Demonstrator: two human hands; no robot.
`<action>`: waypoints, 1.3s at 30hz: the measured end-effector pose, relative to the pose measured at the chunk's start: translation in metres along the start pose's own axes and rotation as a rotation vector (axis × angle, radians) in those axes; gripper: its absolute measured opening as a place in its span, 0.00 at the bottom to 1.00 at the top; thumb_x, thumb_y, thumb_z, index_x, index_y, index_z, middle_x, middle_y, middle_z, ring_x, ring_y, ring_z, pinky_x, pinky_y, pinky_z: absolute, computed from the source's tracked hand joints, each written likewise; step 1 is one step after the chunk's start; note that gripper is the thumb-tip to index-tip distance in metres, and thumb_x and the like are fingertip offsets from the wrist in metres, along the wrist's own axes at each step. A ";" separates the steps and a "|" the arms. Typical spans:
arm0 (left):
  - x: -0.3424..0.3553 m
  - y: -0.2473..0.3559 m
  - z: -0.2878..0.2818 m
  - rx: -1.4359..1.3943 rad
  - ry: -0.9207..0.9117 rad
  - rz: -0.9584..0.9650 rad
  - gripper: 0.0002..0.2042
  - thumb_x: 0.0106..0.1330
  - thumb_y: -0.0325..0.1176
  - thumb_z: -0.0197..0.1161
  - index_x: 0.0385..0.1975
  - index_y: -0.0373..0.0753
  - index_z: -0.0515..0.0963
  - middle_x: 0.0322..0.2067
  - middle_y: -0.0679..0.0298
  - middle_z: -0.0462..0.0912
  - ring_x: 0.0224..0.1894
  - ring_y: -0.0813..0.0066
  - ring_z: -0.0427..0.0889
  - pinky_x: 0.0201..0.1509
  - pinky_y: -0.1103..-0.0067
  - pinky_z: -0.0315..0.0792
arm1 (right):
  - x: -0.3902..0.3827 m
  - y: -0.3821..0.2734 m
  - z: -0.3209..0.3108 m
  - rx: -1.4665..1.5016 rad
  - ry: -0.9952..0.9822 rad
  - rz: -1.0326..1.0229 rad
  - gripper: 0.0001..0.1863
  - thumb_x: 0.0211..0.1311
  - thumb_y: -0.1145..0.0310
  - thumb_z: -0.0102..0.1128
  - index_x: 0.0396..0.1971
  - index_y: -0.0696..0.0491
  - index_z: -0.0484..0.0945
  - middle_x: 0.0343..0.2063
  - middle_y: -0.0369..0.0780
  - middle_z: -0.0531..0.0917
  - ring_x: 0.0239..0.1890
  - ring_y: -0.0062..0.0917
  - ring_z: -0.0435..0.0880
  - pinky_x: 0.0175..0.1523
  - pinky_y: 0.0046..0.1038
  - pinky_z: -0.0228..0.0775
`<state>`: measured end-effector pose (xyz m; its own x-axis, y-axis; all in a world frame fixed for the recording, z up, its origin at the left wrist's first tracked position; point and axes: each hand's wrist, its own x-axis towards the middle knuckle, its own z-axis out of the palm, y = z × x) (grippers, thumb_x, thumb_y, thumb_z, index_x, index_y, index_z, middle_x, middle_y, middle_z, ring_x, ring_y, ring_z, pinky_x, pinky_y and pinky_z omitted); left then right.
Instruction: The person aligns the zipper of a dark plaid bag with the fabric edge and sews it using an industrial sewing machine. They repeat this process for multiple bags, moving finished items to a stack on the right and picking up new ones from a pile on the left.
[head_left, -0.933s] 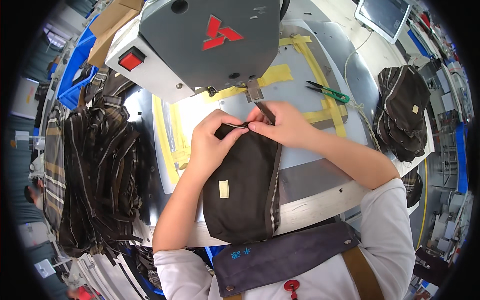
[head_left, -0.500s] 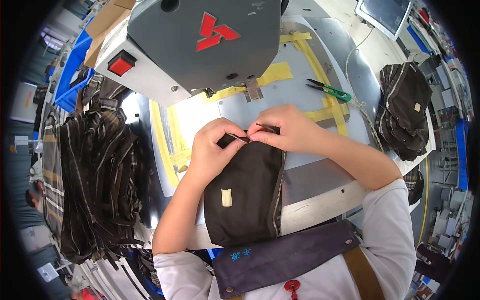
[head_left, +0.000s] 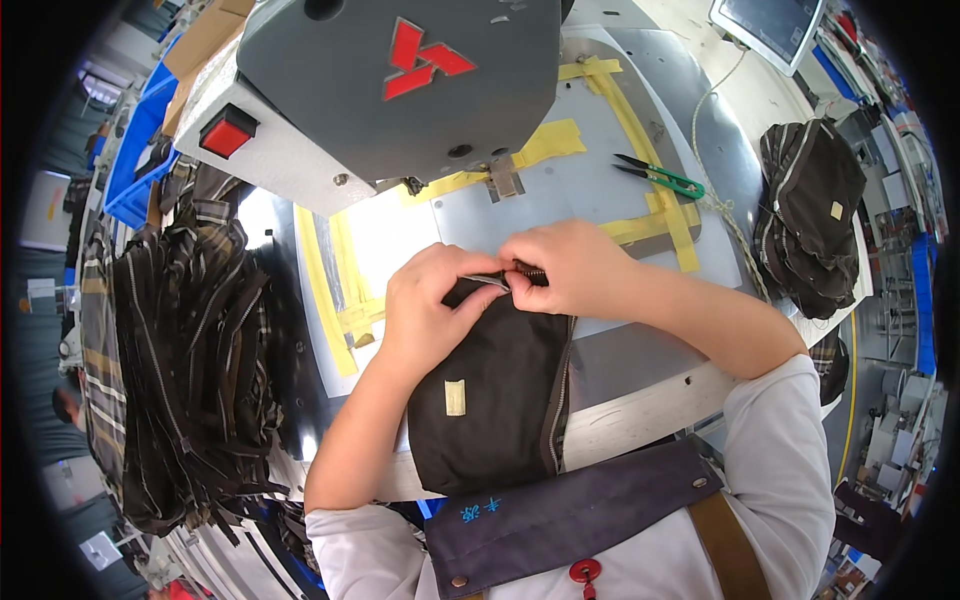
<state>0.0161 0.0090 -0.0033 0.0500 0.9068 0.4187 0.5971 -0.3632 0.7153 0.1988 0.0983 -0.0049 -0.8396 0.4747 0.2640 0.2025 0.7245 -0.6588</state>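
A dark brown fabric piece [head_left: 500,390] with a zipper down its right side and a small pale patch lies toward me, over the table edge. My left hand [head_left: 430,300] pinches its upper edge between thumb and fingers, where a strip with a light border shows. My right hand [head_left: 570,265] grips the zipper end at the top edge, its fingertips touching my left hand's. Both hands are just below the grey machine head [head_left: 400,120] and its small metal foot [head_left: 505,185], over a taped white plate [head_left: 470,220].
Dark striped zippered pieces pile [head_left: 180,370] on the left, beside a blue bin [head_left: 140,190]. Green-handled snips [head_left: 675,183] lie right of the foot. A stack of dark pouches [head_left: 810,220], a cord and a screen [head_left: 765,25] are at the right. A person [head_left: 65,400] shows at far left.
Both hands and the piece's top edge have moved down, away from the metal foot. My right fingers have closed further over the zipper strip that stood up earlier.
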 end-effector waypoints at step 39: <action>-0.004 0.007 0.008 0.312 0.041 0.057 0.11 0.44 0.24 0.73 0.27 0.40 0.79 0.33 0.63 0.77 0.38 0.60 0.78 0.42 0.70 0.75 | 0.002 -0.004 0.011 0.466 0.155 0.344 0.06 0.60 0.72 0.59 0.31 0.60 0.78 0.23 0.36 0.79 0.26 0.16 0.74 0.33 0.22 0.68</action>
<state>0.0269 0.0049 -0.0045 0.0620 0.8749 0.4803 0.8111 -0.3246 0.4865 0.1904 0.0909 -0.0096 -0.6750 0.7356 0.0573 0.1780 0.2377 -0.9549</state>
